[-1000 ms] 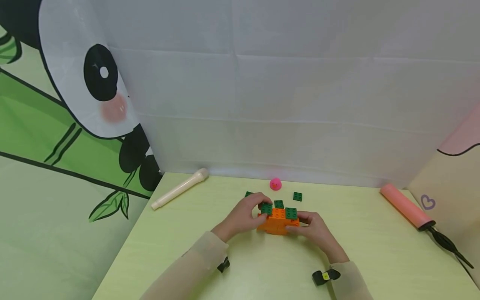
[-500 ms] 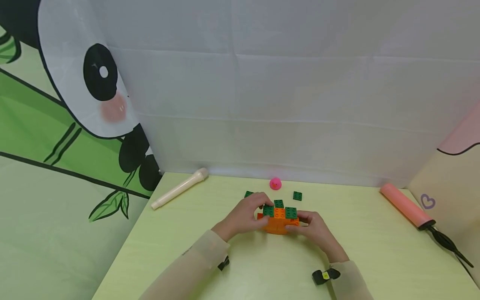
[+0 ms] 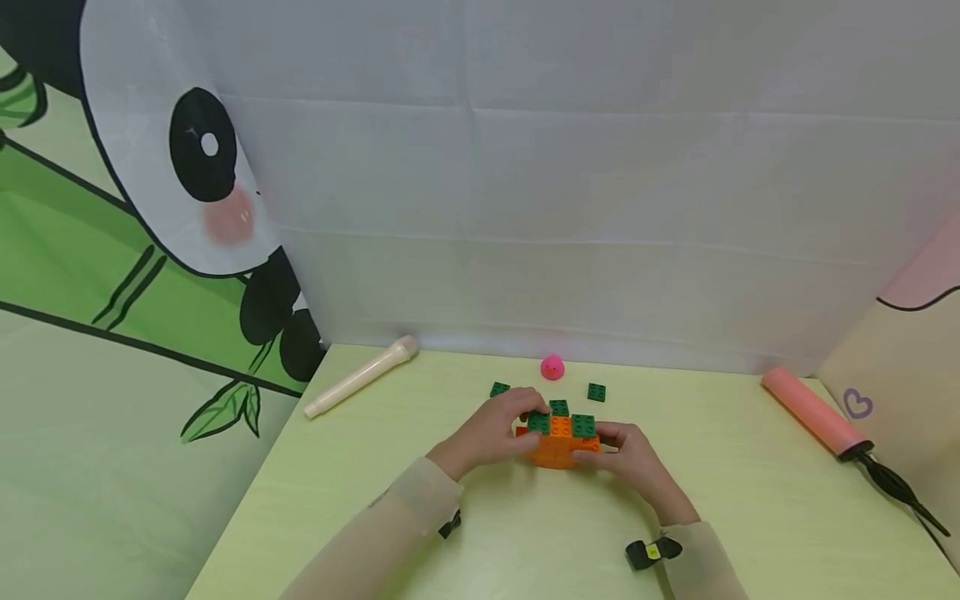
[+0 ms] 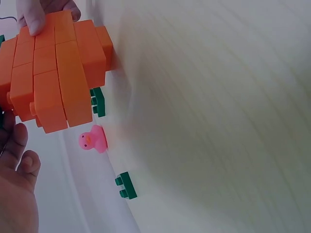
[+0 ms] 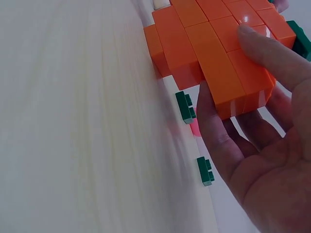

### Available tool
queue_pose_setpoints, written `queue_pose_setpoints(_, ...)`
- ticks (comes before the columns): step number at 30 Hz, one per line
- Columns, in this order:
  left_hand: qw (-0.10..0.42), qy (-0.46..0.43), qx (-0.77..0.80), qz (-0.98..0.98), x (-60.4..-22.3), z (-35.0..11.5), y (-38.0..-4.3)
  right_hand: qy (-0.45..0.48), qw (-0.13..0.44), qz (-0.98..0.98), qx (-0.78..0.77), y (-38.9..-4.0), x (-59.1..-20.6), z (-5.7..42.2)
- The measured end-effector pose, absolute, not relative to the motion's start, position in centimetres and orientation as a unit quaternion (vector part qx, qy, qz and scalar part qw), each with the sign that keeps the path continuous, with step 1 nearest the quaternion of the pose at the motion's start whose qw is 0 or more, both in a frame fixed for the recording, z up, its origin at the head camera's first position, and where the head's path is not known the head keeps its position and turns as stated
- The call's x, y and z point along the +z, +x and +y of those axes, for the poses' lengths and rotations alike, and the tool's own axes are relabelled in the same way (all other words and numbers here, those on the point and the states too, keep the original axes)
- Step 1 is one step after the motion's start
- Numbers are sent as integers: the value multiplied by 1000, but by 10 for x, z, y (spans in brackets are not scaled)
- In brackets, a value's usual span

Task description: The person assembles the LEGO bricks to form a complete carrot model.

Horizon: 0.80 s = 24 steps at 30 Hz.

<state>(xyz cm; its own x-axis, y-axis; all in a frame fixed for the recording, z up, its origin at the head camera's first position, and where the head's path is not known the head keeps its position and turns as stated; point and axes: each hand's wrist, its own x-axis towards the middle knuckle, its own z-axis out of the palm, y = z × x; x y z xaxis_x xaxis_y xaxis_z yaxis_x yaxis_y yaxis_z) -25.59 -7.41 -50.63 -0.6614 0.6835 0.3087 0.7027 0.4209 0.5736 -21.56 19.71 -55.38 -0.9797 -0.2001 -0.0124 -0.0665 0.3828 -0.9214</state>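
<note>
A block build (image 3: 555,454) of orange toy bricks is between the two hands at the middle of the table. Thumb and fingers of the right hand (image 3: 633,458) grip its right end, the thumb lying on the near face in the right wrist view (image 5: 272,53). The left hand (image 3: 495,429) pinches a green brick (image 3: 537,422) at the build's top left, its thumb in front and its forefinger behind. Another green brick (image 3: 582,426) sits on the top right, with orange studs showing between the two. Left fingertips (image 4: 18,136) show beside the build's end in the left wrist view.
Behind the build are green bricks, one close behind (image 3: 558,407), one at left (image 3: 499,389) and one at right (image 3: 596,392). A pink toy duck (image 3: 552,367) stands near the wall. A cream tube (image 3: 363,379) lies at left, a pink hand pump (image 3: 817,412) at right.
The green brick in the left hand has shifted slightly right and down onto the build's top left, now level with the other green brick. The right hand keeps its grip.
</note>
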Motion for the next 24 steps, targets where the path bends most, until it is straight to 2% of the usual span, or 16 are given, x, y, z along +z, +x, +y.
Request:
queue_pose_setpoints(12,-6,-409,-399,-821,-516,-76,-261,-96,60,817,-565,-215,-552,198)
queue_pose_setpoints(18,10,-313,-398,-862,-526,-83,-274,-86,63,820,-562,-216,-552,198)
queue_pose_setpoints(24,36,-218,-252,-942,-543,-95,-290,-85,66,820,-562,-215,-553,198)
